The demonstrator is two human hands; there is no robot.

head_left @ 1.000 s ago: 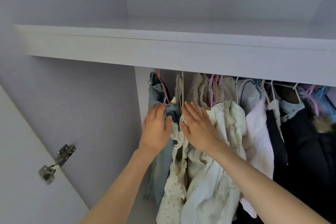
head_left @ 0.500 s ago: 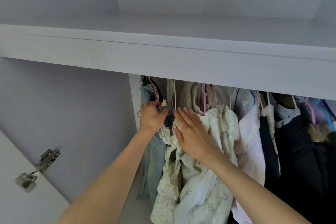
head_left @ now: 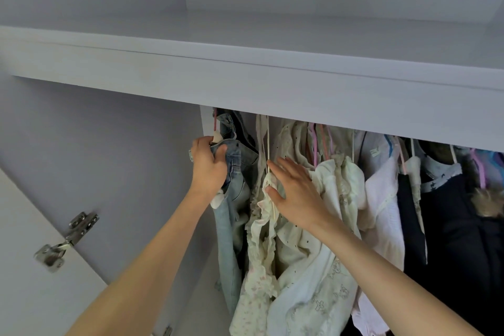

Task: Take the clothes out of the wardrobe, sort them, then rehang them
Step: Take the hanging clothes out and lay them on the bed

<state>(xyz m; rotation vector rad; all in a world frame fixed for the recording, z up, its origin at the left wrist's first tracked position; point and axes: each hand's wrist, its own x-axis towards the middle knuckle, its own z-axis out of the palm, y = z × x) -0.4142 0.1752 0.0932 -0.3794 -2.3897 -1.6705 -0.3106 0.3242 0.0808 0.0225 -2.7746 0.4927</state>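
Faded blue jeans [head_left: 234,172] gripped by left hand [head_left: 208,166], right hand [head_left: 296,191] flat, fingers spread, on cream garments [head_left: 335,191], one dark coat [head_left: 463,226] far right

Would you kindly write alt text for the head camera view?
A left hand grips a pale blue denim garment hanging at the wardrobe's left end, while the right hand rests flat on cream frilly clothes beside it. Dark garments hang farther right, under a white shelf.

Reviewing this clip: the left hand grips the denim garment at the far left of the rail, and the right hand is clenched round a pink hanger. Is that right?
Not quite. The head view shows the right hand lying open, fingers straight, on the cream garments; it grips no hanger. The left hand does grip the denim garment at the far left.
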